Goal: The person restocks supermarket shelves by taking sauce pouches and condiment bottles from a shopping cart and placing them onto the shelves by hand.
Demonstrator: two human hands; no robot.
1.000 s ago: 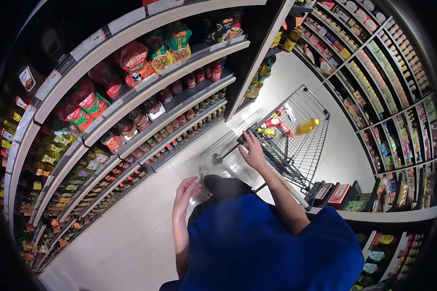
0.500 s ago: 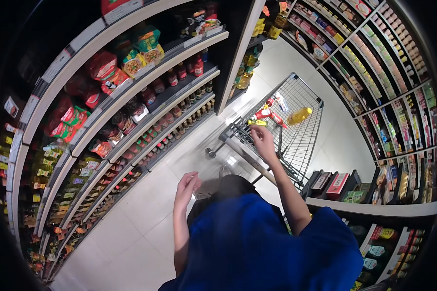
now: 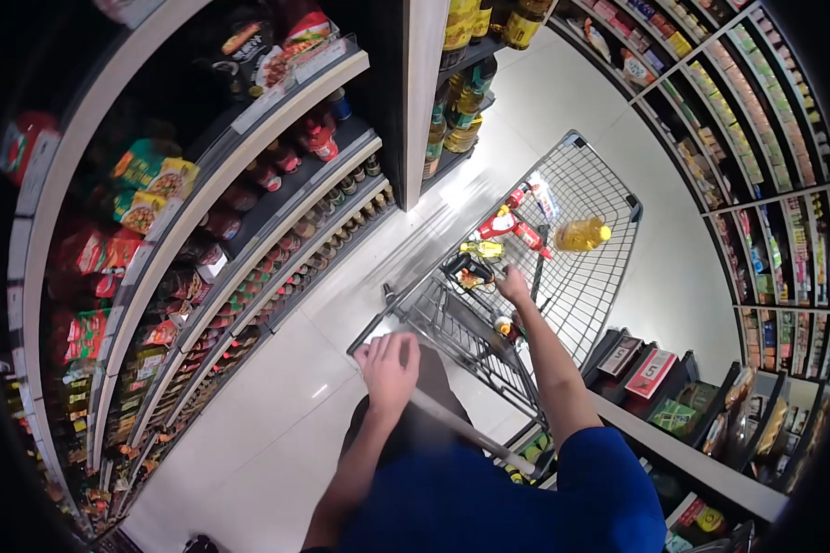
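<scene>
Store aisle, shelving both sides of our view.
On view's L we've got shelving (image 3: 286,105) w/ green-yellow pouches (image 3: 152,195) up high, rows of sm. bottles (image 3: 334,203) below; yellow oil bottles (image 3: 519,26) past the upright post (image 3: 420,101). On R we see a red price sign (image 3: 650,370) nr a green pkt (image 3: 673,417), pale tile floor (image 3: 240,442) btwn.

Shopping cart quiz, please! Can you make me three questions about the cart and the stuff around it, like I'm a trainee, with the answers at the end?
1. True or false: the big yellow bottle is outside the shopping cart.
2. Which number is on the red sign by the shelf? A) 2 B) 5 C) 8
3. Which grip is nearer that bottle, the person's left or right?

Key:
1. False; it is inside.
2. B.
3. The right grip.
</scene>
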